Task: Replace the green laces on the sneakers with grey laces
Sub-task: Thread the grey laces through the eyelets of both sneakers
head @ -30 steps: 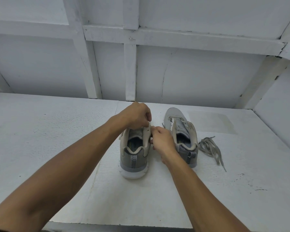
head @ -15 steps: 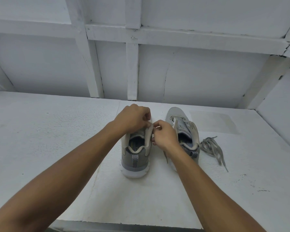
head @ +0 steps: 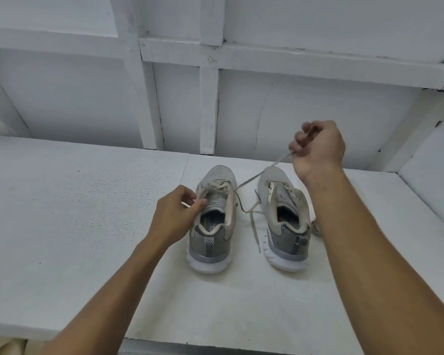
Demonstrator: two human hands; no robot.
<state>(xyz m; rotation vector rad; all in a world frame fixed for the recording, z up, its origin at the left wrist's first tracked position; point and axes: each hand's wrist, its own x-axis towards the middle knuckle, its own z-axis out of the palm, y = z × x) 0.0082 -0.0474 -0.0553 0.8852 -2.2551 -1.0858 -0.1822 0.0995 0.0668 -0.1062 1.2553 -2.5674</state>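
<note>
Up and off to the right goes the right hand (head: pixel 318 147) since the earlier frame, away from the left hand (head: pixel 176 217). Half a second ago both hands were close together over the left sneaker (head: pixel 213 226); now they are well apart. Seen from the head camera, the right hand is high above the toe of the right sneaker (head: pixel 286 221). Its fingers are curled and pinch a pale lace (head: pixel 254 178). That lace runs in a tight straight line from the hand down to the holes on the right side of the left sneaker. A loose part of the lace makes a bend between the two sneakers, and one end lies on the counter (head: pixel 87 201) in the gap between them. More of the lace crosses over the front of the left sneaker. The left hand holds the left edge of that sneaker's opening, with thumb and fingers bent around it; I cannot tell if it also pinches a bit of lace there. Both sneakers stand side by side on the white counter, heels toward the person and toes toward the white wall (head: pixel 292 111). A small bit of a lace bundle (head: pixel 316 228) peeks out just beside the right sneaker, behind the right forearm.
</note>
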